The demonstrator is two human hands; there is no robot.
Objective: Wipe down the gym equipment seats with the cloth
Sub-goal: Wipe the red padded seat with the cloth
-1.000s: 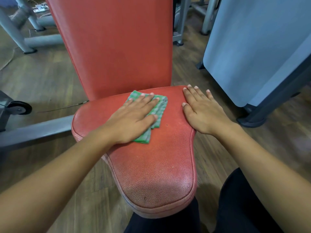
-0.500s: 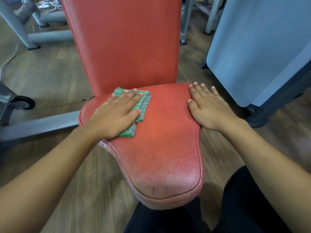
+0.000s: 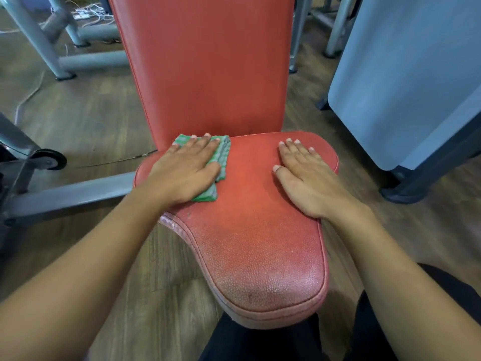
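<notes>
**Left hand** (image 3: pixel 186 173): flat, palm down on the cloth (image 3: pixel 223 153), fingers straight and close together. It presses rather than grips. The fingertips reach the line where the seat (image 3: pixel 255 230) meets the backrest (image 3: pixel 208 69).

**Right hand** (image 3: pixel 302 178): flat and relaxed, fingers straight, holding nothing. It rests on the seat's rear right, near the edge, well apart from the left hand.

**Cloth**: green check, folded into a pad, at the seat's rear left corner. Most of it lies under the left hand; its edges show past the fingertips, to the right, and by the heel of the palm.

**Seat**: red pebbled vinyl, broad at the back and narrowing toward the person. The nose is pale and worn, with a dark mark.

**Backrest**: red, upright, directly behind the cloth.

**Surrounds**: grey bar (image 3: pixel 73 194) and black wheel (image 3: pixel 49 158) to the left, wood floor (image 3: pixel 91 118), blue-grey panel (image 3: pixel 406 74) to the right.

**Step in hand (judged)**: wiping the rear of the seat. The right side and the nose likely remain.

**Handling notes**:
- Spread weight evenly through the palm so the pad neither bunches nor slips out.
- Run the folded edge into the back seam.
- Work in overlapping strokes across, then forward to the nose.
- Lift the right hand so its patch gets wiped too.
- Finish round the piping.
</notes>
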